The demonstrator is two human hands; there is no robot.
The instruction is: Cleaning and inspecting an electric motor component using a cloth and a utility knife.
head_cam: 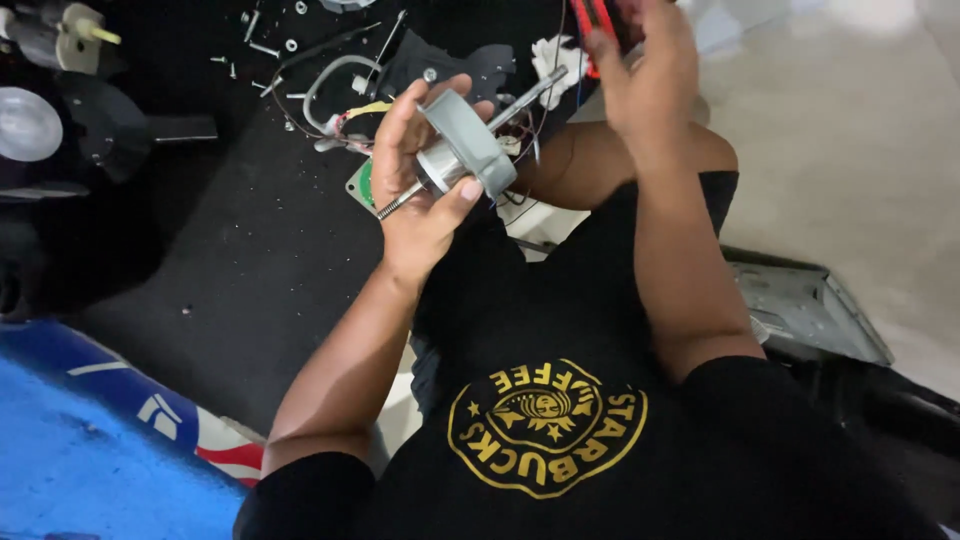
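My left hand [420,195] grips a small grey electric motor [462,152] with a metal shaft sticking out both ends, one end threaded; thin wires trail from it. My right hand [645,75] is raised at the top of the view, closed around a red-and-black handled tool [597,22] whose working end is out of frame. The two hands are a short distance apart above my lap. A green and grey plate [362,185] lies just under the motor.
A black mat [250,270] covers the floor, scattered with screws [262,48], a curved wire guard piece [330,85], black fan parts [110,125] and a clear cap [25,125]. A blue surface [80,450] lies lower left; a grey metal tray [800,310] at right.
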